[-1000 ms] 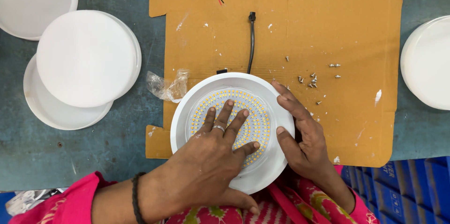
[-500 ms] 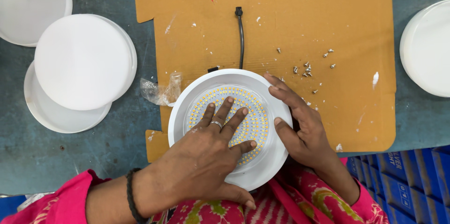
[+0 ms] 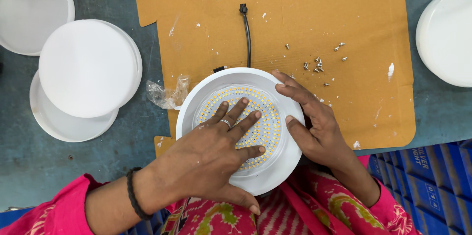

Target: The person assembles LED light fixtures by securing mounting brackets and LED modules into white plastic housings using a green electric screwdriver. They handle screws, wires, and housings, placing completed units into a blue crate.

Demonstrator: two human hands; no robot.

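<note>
The lamp (image 3: 241, 131), a round white housing with a disc of small yellow LEDs facing up, lies at the near edge of the bench (image 3: 98, 176), half on the cardboard (image 3: 305, 23) and overhanging toward the person's lap. The left hand (image 3: 211, 154) lies flat and spread on the LED disc, fingers splayed, gripping nothing; the right hand (image 3: 314, 126) is open too, its fingers cupped against the lamp's right rim. The lamp looks light, stiff and smooth, likely thin plastic or sheet metal, and the LEDs seem fragile, so the rim is the safer place to hold. Being round, it has no long axis; its black cord (image 3: 246, 33) runs straight out toward the far edge. Small screws (image 3: 317, 65) lie scattered just beyond the right hand.
</note>
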